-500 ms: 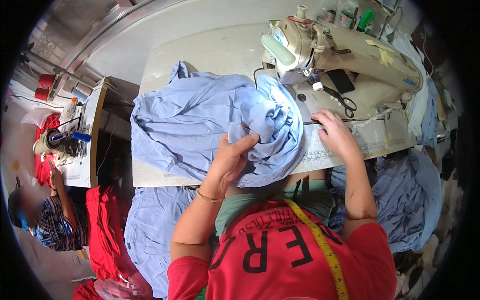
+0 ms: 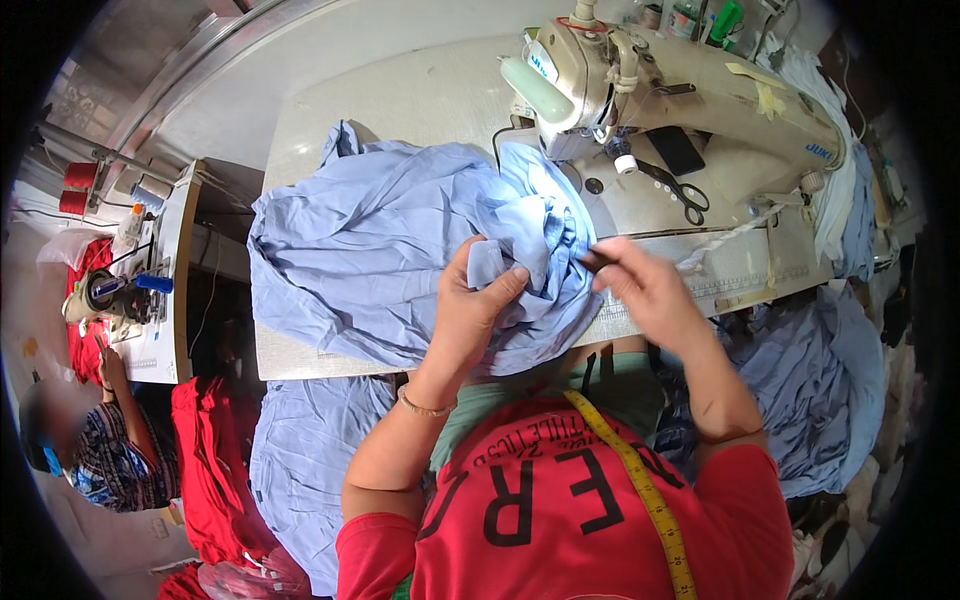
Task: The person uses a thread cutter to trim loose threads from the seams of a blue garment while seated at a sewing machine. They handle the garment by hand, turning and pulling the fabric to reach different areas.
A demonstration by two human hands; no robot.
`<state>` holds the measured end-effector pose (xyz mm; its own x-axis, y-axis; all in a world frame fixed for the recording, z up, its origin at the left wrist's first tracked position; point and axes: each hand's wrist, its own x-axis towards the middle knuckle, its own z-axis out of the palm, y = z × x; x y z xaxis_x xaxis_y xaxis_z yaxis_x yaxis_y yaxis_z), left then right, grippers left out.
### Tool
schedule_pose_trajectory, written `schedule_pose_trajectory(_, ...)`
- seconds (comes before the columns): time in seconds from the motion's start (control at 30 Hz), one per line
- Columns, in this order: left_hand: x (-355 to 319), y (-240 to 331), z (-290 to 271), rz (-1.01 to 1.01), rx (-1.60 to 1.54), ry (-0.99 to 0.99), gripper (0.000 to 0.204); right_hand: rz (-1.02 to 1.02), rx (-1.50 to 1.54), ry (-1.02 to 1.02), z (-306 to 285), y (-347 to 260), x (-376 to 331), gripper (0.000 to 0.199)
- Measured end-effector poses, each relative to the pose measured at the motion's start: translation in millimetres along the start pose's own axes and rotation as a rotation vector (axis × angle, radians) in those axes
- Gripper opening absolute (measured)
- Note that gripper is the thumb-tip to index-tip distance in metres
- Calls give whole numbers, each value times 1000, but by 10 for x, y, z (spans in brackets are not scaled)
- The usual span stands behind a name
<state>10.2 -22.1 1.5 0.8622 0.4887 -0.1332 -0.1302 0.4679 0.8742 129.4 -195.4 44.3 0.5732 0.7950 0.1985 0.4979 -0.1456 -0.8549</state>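
A light blue garment point(image 2: 370, 220) lies bunched on the sewing table, its right end gathered into a heap. My left hand point(image 2: 475, 305) is closed on a folded edge of it, thumb on top. Just right of the heap, my right hand point(image 2: 645, 295) is closed on a small dark tool point(image 2: 597, 260), whose tip points at the cloth. Fingers hide most of this tool, so its kind cannot be made out. Beyond the cloth stands a sewing machine point(image 2: 700, 80). Black-handled scissors point(image 2: 680, 190) lie on its bed.
A dark phone point(image 2: 677, 150) lies beside the scissors. More blue garments hang below the table point(image 2: 315, 100) at left point(image 2: 320, 470) and right point(image 2: 810, 400). A yellow tape measure point(image 2: 650, 495) hangs over my red shirt. At far left, another person point(image 2: 120, 450) sits by a second machine point(image 2: 110, 290).
My right hand has lifted the small dark tool off the table and brought it left to the bunched cloth. My left hand keeps its hold. The view has shifted slightly.
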Motion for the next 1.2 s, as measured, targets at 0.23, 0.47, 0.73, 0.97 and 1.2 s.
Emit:
schedule_pose_trajectory(0.23, -44, 31, 64, 17, 27, 53, 35, -235, -502, 38, 215, -133, 20, 18)
schedule_pose_trajectory(0.47, -45, 23, 56, 26, 48, 55, 35, -268, -624, 71, 196, -182, 14, 19)
schedule_pose_trajectory(0.73, -69, 31, 59, -9, 51, 67, 38, -278, -721, 42, 190, -228, 5, 18)
schedule_pose_trajectory(0.97, -74, 36, 57, -11, 119, 74, 38, -314, -757, 19, 181, -230, 22, 17)
schedule_pose_trajectory(1.2, -61, 38, -1, 11, 210, 44, 37, -167, -374, 15, 239, -13, 56, 16)
